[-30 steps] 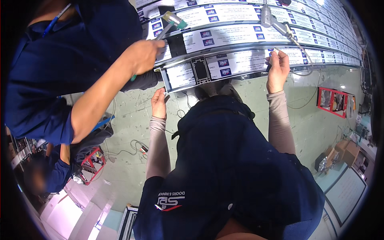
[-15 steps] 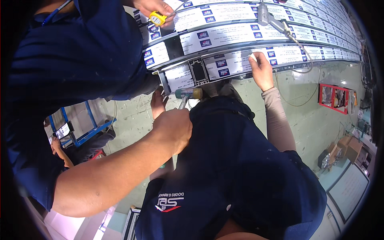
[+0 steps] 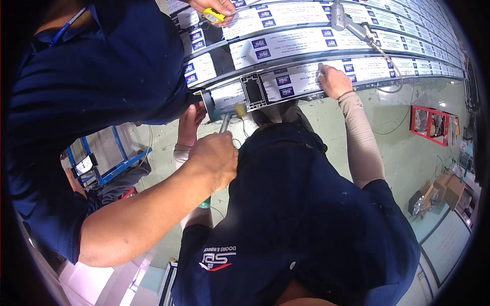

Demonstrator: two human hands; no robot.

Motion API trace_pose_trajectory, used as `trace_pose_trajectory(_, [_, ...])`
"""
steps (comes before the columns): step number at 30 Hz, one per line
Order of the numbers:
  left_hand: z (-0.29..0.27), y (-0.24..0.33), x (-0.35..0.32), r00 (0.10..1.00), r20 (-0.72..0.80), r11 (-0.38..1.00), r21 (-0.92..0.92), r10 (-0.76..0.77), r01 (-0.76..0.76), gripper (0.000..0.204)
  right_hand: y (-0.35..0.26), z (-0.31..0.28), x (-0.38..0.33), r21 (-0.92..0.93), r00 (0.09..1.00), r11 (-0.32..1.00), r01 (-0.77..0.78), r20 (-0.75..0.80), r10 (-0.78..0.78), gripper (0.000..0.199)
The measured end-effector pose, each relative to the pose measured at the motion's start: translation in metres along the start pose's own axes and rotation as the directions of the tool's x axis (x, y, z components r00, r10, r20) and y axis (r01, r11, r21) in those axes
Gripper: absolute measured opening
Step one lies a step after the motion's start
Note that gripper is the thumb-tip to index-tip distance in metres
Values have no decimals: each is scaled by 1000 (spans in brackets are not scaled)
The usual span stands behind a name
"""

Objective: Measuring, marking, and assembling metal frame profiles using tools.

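Observation:
A long aluminium profile (image 3: 301, 83) in white printed film lies across the bench, with a dark hollow profile section (image 3: 253, 91) set across it. At its left end stands a short end piece (image 3: 208, 106). My left hand (image 3: 190, 123), partly behind a co-worker's forearm, has its fingers extended against that end. My right hand (image 3: 334, 83) rests on the profile farther right, closed with thumb and fingers pinching a small pale piece (image 3: 320, 67). Between my hands, the co-worker's fist (image 3: 214, 157) grips a mallet (image 3: 226, 121), its head blurred near the profile end.
The co-worker's other hand (image 3: 217, 6) holds a yellow tape measure (image 3: 213, 16). An air tool (image 3: 347, 23) with a hose lies on several film-wrapped profiles behind. A blue metal frame (image 3: 120, 166) stands left; a red rack (image 3: 430, 126) and cardboard boxes (image 3: 450, 189) are right.
The co-worker's mallet has moved slightly left and its head blurs. My left hand has moved up and left along the profile end. My right hand stays at nearly the same spot.

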State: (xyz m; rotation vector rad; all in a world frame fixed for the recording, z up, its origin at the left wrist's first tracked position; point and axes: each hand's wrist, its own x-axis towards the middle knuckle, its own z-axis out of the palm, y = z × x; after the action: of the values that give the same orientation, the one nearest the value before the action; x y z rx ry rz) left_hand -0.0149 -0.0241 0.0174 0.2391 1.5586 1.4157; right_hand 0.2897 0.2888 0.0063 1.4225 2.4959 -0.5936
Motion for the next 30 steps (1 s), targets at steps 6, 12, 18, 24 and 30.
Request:
trace_pose_trajectory(6, [168,147,-67,417,753,-506,130,-509,-852,17,3,0,4,11,1000,1000,4,20,-5,27])
trace_pose_trajectory(12, [245,99,-4,590,552,-353,480,-589,-803,19,6,3,11,0,1000,1000,23,-18,-23,27])
trace_pose_trajectory(18, [252,79,10,650,477,-250,658,-592,-710,30,10,-4,18,-16,994,996,88,-65,-88,29])
trace_pose_trajectory(24, [256,89,1,617,429,-309,594,-660,-743,31,19,-3,27,-41,996,996,82,-20,-83,27])
trace_pose_trajectory(30, [186,113,-27,562,790,-327,478,-245,-815,19,0,-6,28,-208,992,970,123,42,-116,30])
